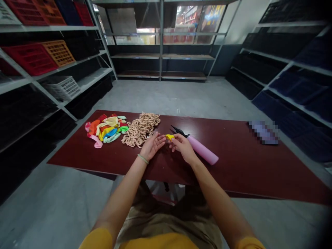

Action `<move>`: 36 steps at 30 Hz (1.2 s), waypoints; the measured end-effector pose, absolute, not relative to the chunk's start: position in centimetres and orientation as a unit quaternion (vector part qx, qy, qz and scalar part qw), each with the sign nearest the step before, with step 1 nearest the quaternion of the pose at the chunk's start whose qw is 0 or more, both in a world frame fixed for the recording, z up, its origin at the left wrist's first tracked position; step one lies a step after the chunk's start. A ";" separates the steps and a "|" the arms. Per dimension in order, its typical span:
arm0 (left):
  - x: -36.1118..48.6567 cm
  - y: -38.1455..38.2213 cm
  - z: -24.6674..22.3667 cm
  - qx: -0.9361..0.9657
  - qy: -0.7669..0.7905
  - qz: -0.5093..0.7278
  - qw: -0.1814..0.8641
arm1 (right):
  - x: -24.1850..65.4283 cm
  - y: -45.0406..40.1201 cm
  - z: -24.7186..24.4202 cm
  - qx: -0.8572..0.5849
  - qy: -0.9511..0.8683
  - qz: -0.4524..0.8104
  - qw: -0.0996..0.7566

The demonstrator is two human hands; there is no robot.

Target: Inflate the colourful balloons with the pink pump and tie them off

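Between the fingers of my right hand [183, 146] is a small yellow balloon [169, 137], pinched shut at its right side. My left hand [153, 145] is open with the palm turned up, its fingertips close to the balloon's left end; whether they touch it I cannot tell. Just right of my right hand lies a pink hand pump [203, 150] with a black nozzle end, slanting across the table. Beyond my left hand spreads a heap of beige curled pieces [141, 129]. Left of that heap is a loose pile of limp balloons [106, 131] in several colours.
The dark red table [241, 166] stretches wide in front of me. A blurred purple-grey item [264, 132] lies at its far right. Shelves with red and orange crates [58, 52] stand at the left, dark bins [298, 86] at the right, and a metal rack [161, 57] behind.
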State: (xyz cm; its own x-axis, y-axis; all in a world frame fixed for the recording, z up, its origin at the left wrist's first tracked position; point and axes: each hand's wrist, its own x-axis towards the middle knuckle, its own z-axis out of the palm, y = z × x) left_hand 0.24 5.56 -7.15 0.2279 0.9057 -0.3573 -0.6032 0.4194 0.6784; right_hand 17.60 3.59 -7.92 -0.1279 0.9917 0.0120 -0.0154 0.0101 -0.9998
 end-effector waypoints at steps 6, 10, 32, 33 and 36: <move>1.1 4.8 -8.3 0.374 0.394 0.420 0.727 | 18.1 3.6 -8.0 -0.499 -0.576 0.417 0.495; 1.4 4.5 -8.3 0.397 0.400 0.399 0.723 | 17.7 2.8 -7.5 -0.474 -0.709 0.260 0.453; 0.8 5.0 -8.2 0.328 0.383 0.441 0.743 | 16.8 2.0 -7.3 -0.476 -0.700 0.258 0.465; 0.9 5.0 -8.1 0.334 0.383 0.438 0.741 | 16.8 2.0 -7.3 -0.478 -0.698 0.254 0.469; 0.9 4.9 -8.0 0.340 0.386 0.436 0.738 | 16.8 2.0 -7.1 -0.478 -0.695 0.249 0.476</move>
